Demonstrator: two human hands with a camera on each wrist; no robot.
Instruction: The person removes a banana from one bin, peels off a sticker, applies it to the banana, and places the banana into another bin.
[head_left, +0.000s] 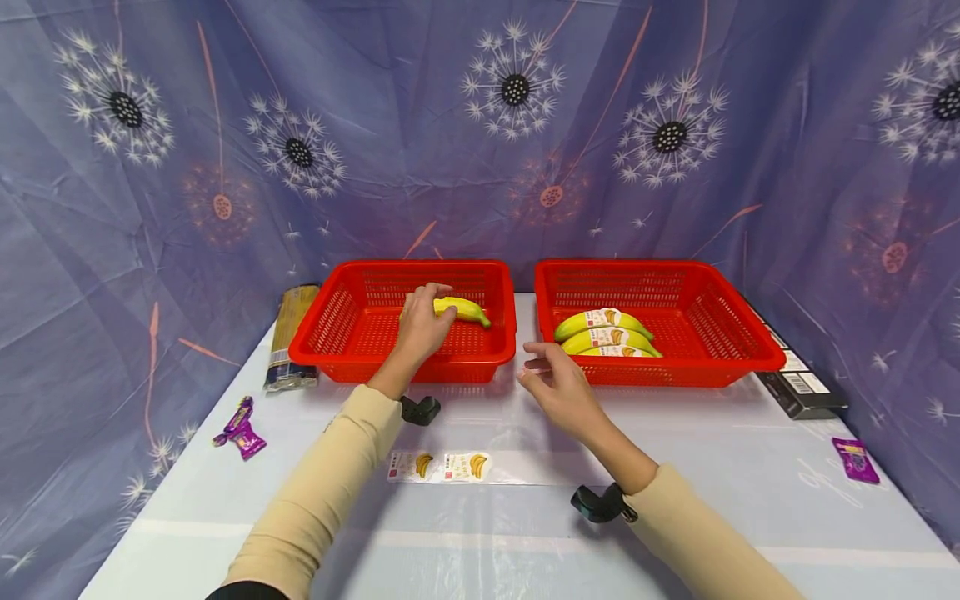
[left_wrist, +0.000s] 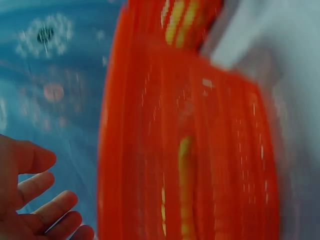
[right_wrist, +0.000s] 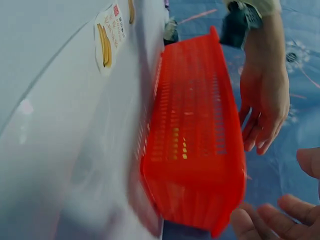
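Observation:
My left hand [head_left: 426,323] is over the left red basket [head_left: 468,371], its fingers loosely bent and holding nothing. A yellow banana [head_left: 467,311] lies in that basket, partly hidden behind the hand in the head view. In the left wrist view, the banana [left_wrist: 186,185] sits well apart from the spread fingers. My right hand [head_left: 561,385] hovers between the two baskets with relaxed fingers and an empty palm. Near its fingertips, the right red basket [head_left: 690,375] holds three bananas [head_left: 606,337], each with a white printed label around it.
Two banana-printed labels [head_left: 438,467] lie on a clear strip on the white table. Purple wrapped sweets [head_left: 242,429] are at left, another [head_left: 855,460] at right. A long packet [head_left: 292,337] stands beside the left basket; a black box [head_left: 802,392] lies by the right one.

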